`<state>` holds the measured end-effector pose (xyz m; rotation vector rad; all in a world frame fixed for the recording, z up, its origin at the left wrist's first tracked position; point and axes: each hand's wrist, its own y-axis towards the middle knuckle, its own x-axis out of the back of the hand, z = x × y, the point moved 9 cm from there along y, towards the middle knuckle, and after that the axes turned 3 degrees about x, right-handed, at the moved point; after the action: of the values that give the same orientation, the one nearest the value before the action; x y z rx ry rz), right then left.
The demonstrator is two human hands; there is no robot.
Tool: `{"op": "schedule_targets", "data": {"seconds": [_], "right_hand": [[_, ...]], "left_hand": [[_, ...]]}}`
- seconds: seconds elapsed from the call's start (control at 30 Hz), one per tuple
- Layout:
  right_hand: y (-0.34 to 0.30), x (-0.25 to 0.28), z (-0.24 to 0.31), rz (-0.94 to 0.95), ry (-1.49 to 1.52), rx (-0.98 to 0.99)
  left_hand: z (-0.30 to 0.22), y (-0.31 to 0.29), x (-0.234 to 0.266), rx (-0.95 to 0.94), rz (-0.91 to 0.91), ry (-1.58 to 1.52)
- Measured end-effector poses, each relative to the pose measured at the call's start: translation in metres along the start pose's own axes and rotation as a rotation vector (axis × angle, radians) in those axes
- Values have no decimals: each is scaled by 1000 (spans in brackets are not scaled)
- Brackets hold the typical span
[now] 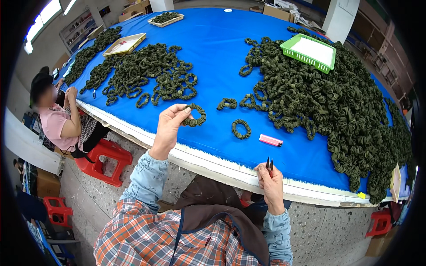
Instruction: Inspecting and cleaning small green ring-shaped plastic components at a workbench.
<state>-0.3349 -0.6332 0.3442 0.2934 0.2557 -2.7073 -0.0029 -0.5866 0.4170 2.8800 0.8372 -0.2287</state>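
My left hand pinches a dark green scrunchie between thumb and fingers, held above the blue-covered table. At the table's front edge my right hand is closed around small thread snips, their dark pointed blades upward. Between the two hands a single scrunchie lies flat, with a pink lighter to its right. Farther back are a few loose scrunchies beside the large scrunchie heap on the right. Another spread of scrunchies lies beyond my left hand.
A green basket rests on the right heap. At the far left stand a shallow yellowish tray and a tray of scrunchies. Another person sits at the table's left side, near a red stool.
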Motion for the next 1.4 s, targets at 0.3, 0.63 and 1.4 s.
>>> {"op": "schedule_targets", "data": {"seconds": [0.3,0.63,1.4], "right_hand": [[22,-24,14,82,-50,42],[35,-107,-4,160,129,36],[246,-127,-49,158,-1187,740]], "left_hand": [[-19,24,6,-131,-31,-73],[-8,-40,-22,-49,-52,54],[-54,-44,93,-77,-351,386]]}}
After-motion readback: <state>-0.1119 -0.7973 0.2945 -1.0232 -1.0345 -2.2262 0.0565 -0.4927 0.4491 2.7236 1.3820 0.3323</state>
